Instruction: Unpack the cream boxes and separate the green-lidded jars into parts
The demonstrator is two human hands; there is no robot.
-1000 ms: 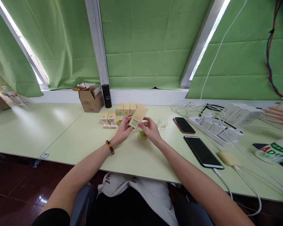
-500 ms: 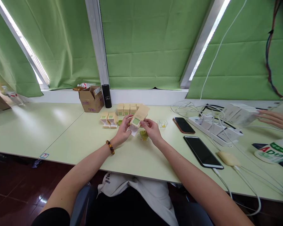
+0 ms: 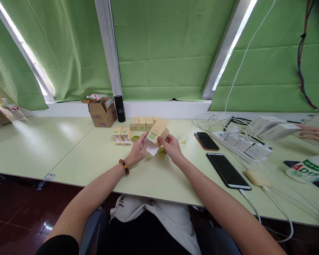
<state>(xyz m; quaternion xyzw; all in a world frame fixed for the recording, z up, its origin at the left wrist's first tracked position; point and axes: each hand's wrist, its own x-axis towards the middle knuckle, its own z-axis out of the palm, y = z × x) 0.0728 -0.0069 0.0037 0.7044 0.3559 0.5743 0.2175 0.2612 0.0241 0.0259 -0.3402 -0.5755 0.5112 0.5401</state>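
Observation:
Between my two hands a small tan cardboard box (image 3: 159, 129) with a green-framed window is held above the table, its white inner flap (image 3: 152, 149) hanging out below. My left hand (image 3: 138, 148) grips its left side, thumb and fingers closed. On the right edge, my right hand (image 3: 171, 146) pinches the card. Under the box stands a small clear cup with green contents (image 3: 162, 153), partly covered. Two tan boxes with white flaps folded out (image 3: 122, 135) sit left of my hands, and a row of tan boxes (image 3: 142, 124) stands behind. A green item (image 3: 135, 138) lies between them.
Clear containers (image 3: 183, 140) are right of my hands. Two phones (image 3: 228, 170), a power strip (image 3: 241, 147) with cables, white boxes (image 3: 271, 127), a bottle (image 3: 308, 169) and another person's hand (image 3: 314, 134) are further right. A carton (image 3: 103, 112) and black tumbler (image 3: 119, 108) stand behind left.
The tan box in my hands has turned and opened out slightly, showing more of its side and white flap. The other person's hand has shifted right, and a white box near it has moved.

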